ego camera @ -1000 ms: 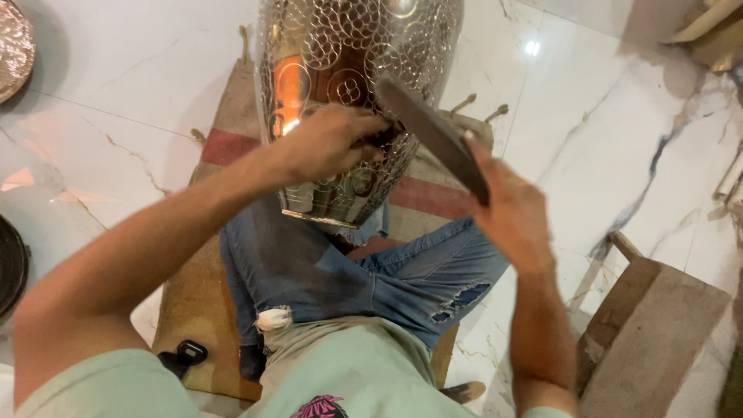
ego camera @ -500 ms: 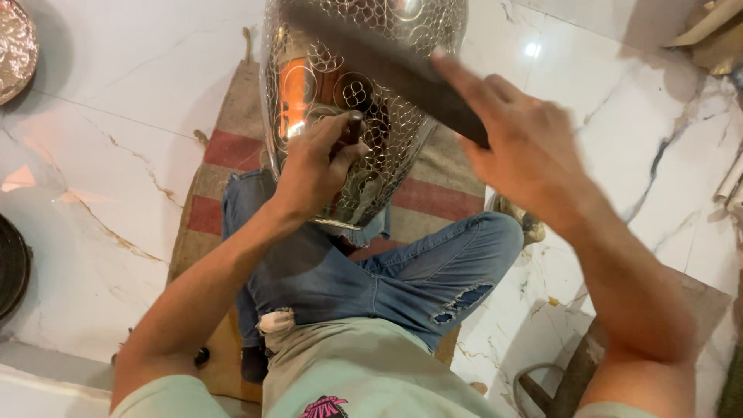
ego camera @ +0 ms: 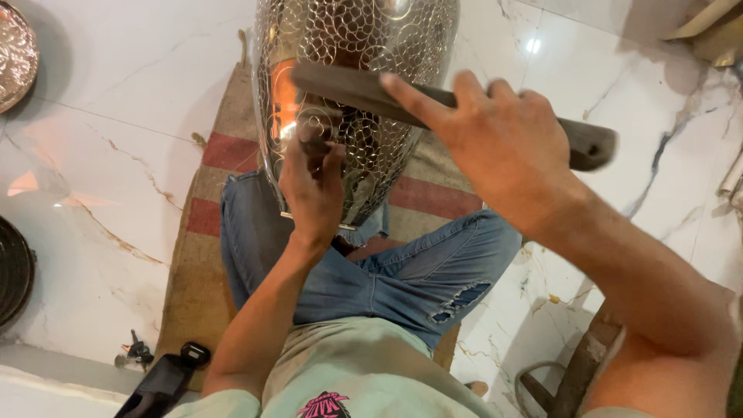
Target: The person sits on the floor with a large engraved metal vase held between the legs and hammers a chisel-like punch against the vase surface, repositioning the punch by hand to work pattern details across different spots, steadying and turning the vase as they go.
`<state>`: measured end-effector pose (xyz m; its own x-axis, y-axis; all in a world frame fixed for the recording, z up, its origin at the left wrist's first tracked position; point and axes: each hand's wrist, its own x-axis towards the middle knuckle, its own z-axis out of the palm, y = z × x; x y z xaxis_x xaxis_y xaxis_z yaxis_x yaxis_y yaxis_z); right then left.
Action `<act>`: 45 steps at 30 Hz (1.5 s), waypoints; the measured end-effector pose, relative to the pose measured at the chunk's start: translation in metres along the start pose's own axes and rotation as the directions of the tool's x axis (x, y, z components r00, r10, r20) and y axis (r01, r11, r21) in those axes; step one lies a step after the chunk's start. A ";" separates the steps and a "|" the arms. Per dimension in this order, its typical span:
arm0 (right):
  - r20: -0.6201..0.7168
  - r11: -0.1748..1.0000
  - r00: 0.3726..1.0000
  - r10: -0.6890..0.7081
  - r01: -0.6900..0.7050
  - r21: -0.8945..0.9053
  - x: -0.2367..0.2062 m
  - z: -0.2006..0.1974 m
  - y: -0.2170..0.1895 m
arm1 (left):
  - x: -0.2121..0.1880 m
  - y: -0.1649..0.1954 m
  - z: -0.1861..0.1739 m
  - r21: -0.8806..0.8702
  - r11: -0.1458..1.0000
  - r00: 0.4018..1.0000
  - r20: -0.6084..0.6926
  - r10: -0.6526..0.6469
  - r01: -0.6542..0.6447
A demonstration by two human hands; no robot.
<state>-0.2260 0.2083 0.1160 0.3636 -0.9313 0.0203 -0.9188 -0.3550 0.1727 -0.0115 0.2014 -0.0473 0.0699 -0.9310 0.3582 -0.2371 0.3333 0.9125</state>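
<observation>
A large shiny metal vessel (ego camera: 364, 70), covered in engraved circle patterns, rests tilted on my jeans-clad lap. My left hand (ego camera: 312, 186) is closed around a small dark punch tool pressed against the vessel's side. My right hand (ego camera: 503, 147) grips a long dark wooden bar (ego camera: 348, 89) held crosswise above the vessel, its far end over the punch.
I sit cross-legged on a striped burlap mat (ego camera: 209, 224) on a white marble floor (ego camera: 116, 116). Round metal trays lie at the left edge, one high (ego camera: 14, 54) and one low (ego camera: 11, 271). A dark tool (ego camera: 159, 383) lies near my left knee. A wooden piece (ego camera: 576, 371) sits lower right.
My right hand has swung the wooden bar from a raised, steep angle to nearly level over the punch. My left hand has shifted slightly up the vessel's side.
</observation>
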 end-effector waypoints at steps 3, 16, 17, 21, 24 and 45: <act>-0.186 0.944 0.981 -0.054 0.111 0.311 0.011 -0.010 -0.002 | 0.003 0.000 0.001 0.027 0.999 1.000 -0.004 -0.022 0.022; 0.021 0.990 0.999 -0.024 0.021 0.137 -0.005 0.005 0.011 | 0.044 0.013 -0.015 0.077 0.973 0.898 0.406 0.167 -0.216; 0.058 0.996 0.998 0.016 -0.022 0.089 -0.011 0.011 0.014 | 0.052 0.016 -0.017 0.091 0.967 0.862 0.478 0.168 -0.239; -0.154 0.786 0.956 0.250 -0.107 0.609 -0.038 0.056 0.013 | 0.074 0.024 -0.016 0.211 0.958 0.700 0.714 -0.015 -0.194; -0.142 0.786 0.916 0.374 -0.232 0.574 -0.071 0.087 0.004 | 0.089 0.023 -0.010 -0.022 0.899 0.565 0.771 0.294 -0.438; 0.023 0.190 0.669 0.743 -0.243 0.951 -0.095 0.177 -0.039 | 0.110 0.015 0.006 -0.035 0.872 0.294 0.934 0.202 -0.487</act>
<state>-0.2524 0.2963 -0.0670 -0.4423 -0.8888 0.1197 -0.4090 0.0812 -0.9089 -0.0135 0.1027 0.0045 -0.9325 -0.3456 0.1049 -0.2071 0.7498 0.6284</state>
